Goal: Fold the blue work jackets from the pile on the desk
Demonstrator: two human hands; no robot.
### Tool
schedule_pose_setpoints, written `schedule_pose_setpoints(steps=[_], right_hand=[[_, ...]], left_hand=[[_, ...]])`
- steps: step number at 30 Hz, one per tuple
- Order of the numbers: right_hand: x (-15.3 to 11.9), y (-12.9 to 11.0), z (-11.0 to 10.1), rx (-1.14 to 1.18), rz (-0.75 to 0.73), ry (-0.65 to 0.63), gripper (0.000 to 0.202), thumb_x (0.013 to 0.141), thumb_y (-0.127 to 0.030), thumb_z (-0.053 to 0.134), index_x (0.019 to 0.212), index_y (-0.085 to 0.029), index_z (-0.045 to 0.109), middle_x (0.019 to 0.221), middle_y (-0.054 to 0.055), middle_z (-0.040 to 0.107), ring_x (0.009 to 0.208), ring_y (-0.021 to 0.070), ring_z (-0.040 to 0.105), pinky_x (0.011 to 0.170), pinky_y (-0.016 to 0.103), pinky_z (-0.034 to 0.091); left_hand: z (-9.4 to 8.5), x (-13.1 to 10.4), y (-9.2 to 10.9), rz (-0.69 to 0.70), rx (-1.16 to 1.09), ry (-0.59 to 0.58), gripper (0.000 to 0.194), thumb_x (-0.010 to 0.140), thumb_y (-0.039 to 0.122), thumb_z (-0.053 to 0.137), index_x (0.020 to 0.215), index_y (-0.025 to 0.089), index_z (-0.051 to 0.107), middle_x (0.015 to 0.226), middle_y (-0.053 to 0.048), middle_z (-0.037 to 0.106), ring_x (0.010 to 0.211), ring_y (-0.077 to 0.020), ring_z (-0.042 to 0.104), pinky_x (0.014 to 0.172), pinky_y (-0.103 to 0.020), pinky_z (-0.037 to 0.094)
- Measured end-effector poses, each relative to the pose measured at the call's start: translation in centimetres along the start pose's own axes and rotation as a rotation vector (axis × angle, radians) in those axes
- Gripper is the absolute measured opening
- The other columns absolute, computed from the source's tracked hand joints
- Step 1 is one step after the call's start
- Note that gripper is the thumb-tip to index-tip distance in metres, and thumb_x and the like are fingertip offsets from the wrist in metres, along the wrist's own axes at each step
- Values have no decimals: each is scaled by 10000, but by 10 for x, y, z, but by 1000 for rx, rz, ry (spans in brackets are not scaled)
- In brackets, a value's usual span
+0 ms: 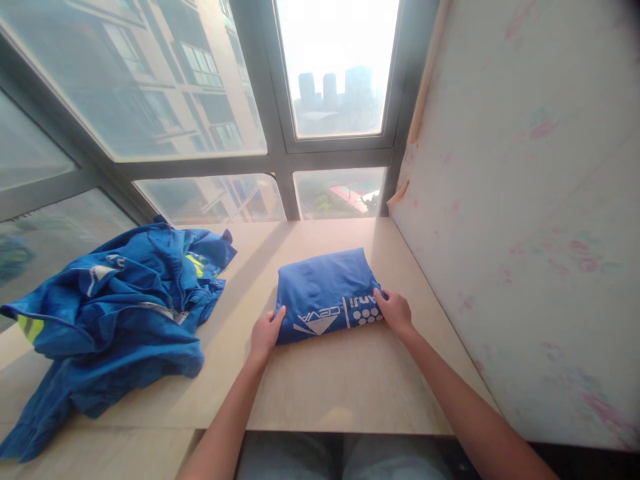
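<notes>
A blue garment (323, 287), folded into a flat rectangle, lies on the wooden surface in front of me. White print with "CEVA" and "anji" lettering shows upside down along its near side. My left hand (266, 332) grips the near left edge, thumb on top and fingers tucked beneath or behind the cloth. At the right edge, my right hand (394, 310) pinches the fabric in a similar way, its fingers partly hidden. A second blue garment (135, 293) with yellow-green and silver stripes lies crumpled to the left, apart from both hands.
The pale wooden surface (345, 393) ends at a front edge close to my legs. Grey-framed windows (280, 157) rise behind it. On the right stands a wall (525, 220) with faded floral paper, peeling near the window corner.
</notes>
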State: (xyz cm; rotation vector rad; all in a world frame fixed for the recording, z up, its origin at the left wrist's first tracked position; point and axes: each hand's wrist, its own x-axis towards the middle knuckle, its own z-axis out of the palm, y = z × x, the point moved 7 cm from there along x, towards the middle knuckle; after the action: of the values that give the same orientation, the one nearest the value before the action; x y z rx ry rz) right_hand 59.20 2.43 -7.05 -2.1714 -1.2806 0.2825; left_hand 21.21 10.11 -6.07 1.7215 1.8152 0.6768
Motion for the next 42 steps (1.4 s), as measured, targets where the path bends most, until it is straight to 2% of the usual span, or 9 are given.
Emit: schedule_pose_setpoints(steps=[4, 7, 10, 13, 18, 22, 25, 34, 42], right_hand=[[-18, 5, -5, -30, -87, 151, 448, 943, -506, 405, 847, -192, 710, 859, 120, 715, 843, 248, 631, 761, 319, 462], [-25, 2, -10, -52, -122, 222, 455, 952, -453, 397, 1135, -135, 666, 1119, 186, 668, 1072, 313, 573, 947, 436, 443], [-23, -23, -13, -143, -207, 181, 513, 969, -401, 380, 1384, -131, 515, 1457, 197, 463, 1349, 357, 373, 1090, 521, 322], [-14, -67, -9, -255, -374, 67, 541, 978, -454, 390, 1446, -194, 466, 1611, 113, 266, 1479, 355, 157, 1169, 547, 176], [27, -101, 22, -358, -445, -144, 610, 969, -558, 391, 1488, -239, 421, 1641, 70, 204, 1503, 342, 98, 1185, 541, 135], [66, -72, 54, -349, -215, -314, 689, 966, -611, 346, 1518, -198, 364, 1603, 110, 301, 1450, 319, 270, 1149, 472, 266], [76, -59, 67, -369, -179, -332, 734, 959, -619, 352, 1541, -174, 311, 1622, 125, 246, 1461, 328, 238, 1147, 475, 258], [71, -60, 69, -410, -195, -309, 725, 960, -607, 352, 1543, -180, 307, 1630, 128, 222, 1462, 332, 236, 1138, 494, 264], [44, -63, 60, -534, -297, -192, 693, 980, -519, 395, 1531, -105, 326, 1587, 225, 279, 1447, 382, 259, 1105, 589, 264]], left_hand=[[1, -10, -6, 14, -122, 72, 524, 832, 665, 456, 847, 184, 664, 727, -17, 687, 754, -208, 647, 676, -267, 459], [-4, -14, -6, 40, -118, 154, 556, 857, 578, 491, 1205, 159, 605, 1004, -97, 720, 853, -240, 684, 794, -347, 523], [-13, -15, 26, 279, 48, 247, 570, 895, 443, 484, 1389, 160, 477, 1331, -160, 590, 1121, -280, 630, 988, -425, 490], [-10, -10, 73, 529, 246, 224, 573, 923, 391, 477, 1454, 181, 430, 1522, -146, 430, 1406, -316, 392, 1149, -472, 348], [29, 26, 117, 545, 542, 55, 594, 930, 482, 490, 1475, 251, 446, 1622, -95, 280, 1485, -394, 198, 1169, -620, 204], [65, 59, 101, 404, 580, -78, 638, 963, 549, 375, 1518, 234, 381, 1626, -108, 262, 1487, -371, 214, 1143, -644, 246], [81, 70, 87, 369, 585, -135, 649, 964, 576, 340, 1532, 263, 349, 1633, -91, 246, 1497, -346, 199, 1150, -644, 233], [82, 67, 82, 318, 593, -153, 642, 956, 515, 361, 1544, 259, 322, 1642, -72, 215, 1506, -328, 182, 1156, -643, 222], [81, 37, 77, 351, 596, -55, 617, 927, 429, 449, 1514, 250, 390, 1616, -119, 286, 1482, -356, 238, 1140, -644, 247]])
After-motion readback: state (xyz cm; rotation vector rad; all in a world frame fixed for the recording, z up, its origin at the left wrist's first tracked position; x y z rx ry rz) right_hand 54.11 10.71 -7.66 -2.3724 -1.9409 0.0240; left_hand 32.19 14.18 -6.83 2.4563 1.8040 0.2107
